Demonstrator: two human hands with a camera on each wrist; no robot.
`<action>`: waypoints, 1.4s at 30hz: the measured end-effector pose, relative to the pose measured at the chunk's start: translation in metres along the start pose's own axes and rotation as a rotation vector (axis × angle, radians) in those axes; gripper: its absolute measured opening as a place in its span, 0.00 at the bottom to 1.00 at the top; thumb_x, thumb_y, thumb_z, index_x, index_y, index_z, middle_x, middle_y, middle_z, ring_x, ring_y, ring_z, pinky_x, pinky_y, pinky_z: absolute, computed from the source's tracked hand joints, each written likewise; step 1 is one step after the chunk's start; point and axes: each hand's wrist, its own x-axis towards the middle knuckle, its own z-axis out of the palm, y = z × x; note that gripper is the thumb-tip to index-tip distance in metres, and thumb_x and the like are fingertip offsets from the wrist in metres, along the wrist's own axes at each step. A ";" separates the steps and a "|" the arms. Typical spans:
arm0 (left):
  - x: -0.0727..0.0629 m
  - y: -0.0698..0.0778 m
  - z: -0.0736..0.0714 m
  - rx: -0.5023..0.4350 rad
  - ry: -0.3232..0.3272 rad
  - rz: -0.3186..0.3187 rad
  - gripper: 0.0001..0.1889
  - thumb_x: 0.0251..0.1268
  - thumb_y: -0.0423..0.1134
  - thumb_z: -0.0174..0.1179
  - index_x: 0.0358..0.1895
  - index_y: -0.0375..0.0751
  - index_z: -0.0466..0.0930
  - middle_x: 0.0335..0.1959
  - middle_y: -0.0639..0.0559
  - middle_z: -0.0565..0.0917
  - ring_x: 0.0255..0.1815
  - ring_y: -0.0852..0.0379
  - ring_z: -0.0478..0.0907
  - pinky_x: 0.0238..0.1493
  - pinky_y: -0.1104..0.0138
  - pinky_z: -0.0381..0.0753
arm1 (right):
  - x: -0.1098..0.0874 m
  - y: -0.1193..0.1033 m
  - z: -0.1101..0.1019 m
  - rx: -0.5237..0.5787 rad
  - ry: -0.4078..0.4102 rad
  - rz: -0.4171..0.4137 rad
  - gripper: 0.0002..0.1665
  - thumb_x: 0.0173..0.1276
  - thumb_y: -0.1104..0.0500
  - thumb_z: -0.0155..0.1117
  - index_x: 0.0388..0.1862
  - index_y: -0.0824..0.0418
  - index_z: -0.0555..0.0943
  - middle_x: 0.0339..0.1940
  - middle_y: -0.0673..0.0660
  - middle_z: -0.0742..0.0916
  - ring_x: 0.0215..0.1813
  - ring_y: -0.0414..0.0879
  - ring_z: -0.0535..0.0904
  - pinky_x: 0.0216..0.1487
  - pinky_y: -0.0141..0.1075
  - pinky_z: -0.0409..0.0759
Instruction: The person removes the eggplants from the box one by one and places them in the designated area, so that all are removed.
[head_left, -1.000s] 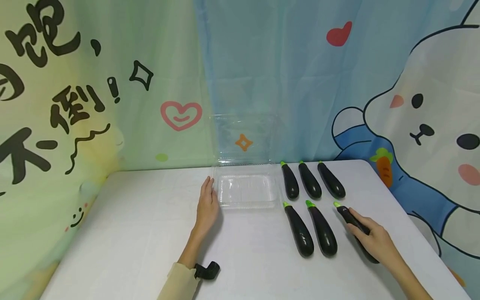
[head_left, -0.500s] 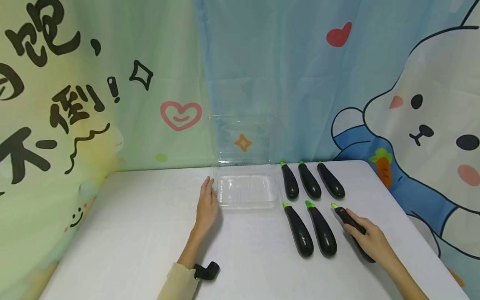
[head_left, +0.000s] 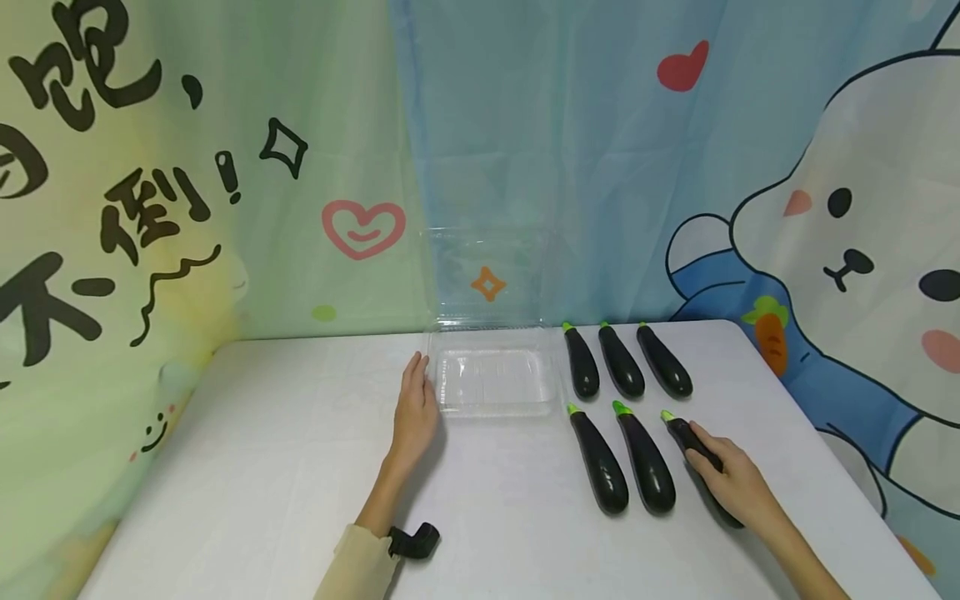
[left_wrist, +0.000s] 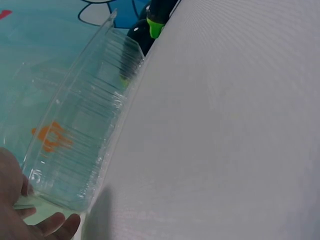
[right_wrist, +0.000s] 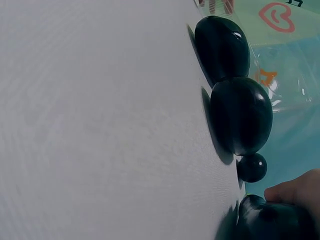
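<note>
My right hand [head_left: 733,485] grips a black eggplant [head_left: 684,432] with a green stem end, at the right of the front row; the palm hides its middle. In the right wrist view, the thumb and the rounded end of this eggplant [right_wrist: 272,222] show at the lower right. A clear plastic clamshell box [head_left: 495,410] stands with its lid [head_left: 487,242] raised against the curtain. Straight fingers of my left hand [head_left: 415,421] touch the box's left side. The left wrist view shows fingertips [left_wrist: 70,225] by the box's corner.
Two more eggplants [head_left: 600,462] lie in the front row, right of the box. Behind them is a row of three eggplants [head_left: 620,362]. The white table [head_left: 285,467] ends at a printed curtain [head_left: 480,125].
My right hand has shifted slightly left and nearer with the eggplant, closing the distance to the neighbouring one. My left hand and the box have stayed in place.
</note>
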 end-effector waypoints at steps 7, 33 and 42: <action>0.000 -0.001 0.000 -0.004 0.001 -0.001 0.23 0.78 0.34 0.37 0.72 0.33 0.60 0.76 0.42 0.58 0.77 0.42 0.56 0.75 0.47 0.59 | 0.001 -0.001 -0.001 -0.044 -0.007 -0.005 0.31 0.78 0.54 0.46 0.70 0.75 0.62 0.57 0.81 0.73 0.58 0.76 0.70 0.55 0.67 0.70; 0.003 0.003 -0.005 -0.047 -0.029 -0.029 0.25 0.77 0.42 0.41 0.72 0.35 0.62 0.78 0.45 0.56 0.77 0.40 0.55 0.75 0.45 0.57 | 0.005 -0.011 -0.001 -0.241 -0.041 0.090 0.45 0.74 0.38 0.47 0.72 0.73 0.59 0.61 0.81 0.72 0.58 0.75 0.70 0.52 0.67 0.73; 0.001 0.011 -0.030 0.014 -0.098 -0.088 0.28 0.77 0.51 0.40 0.73 0.41 0.62 0.80 0.47 0.50 0.79 0.38 0.49 0.75 0.39 0.52 | 0.009 -0.015 -0.006 -0.239 -0.017 0.061 0.44 0.74 0.37 0.48 0.71 0.73 0.62 0.61 0.80 0.72 0.59 0.76 0.68 0.51 0.70 0.72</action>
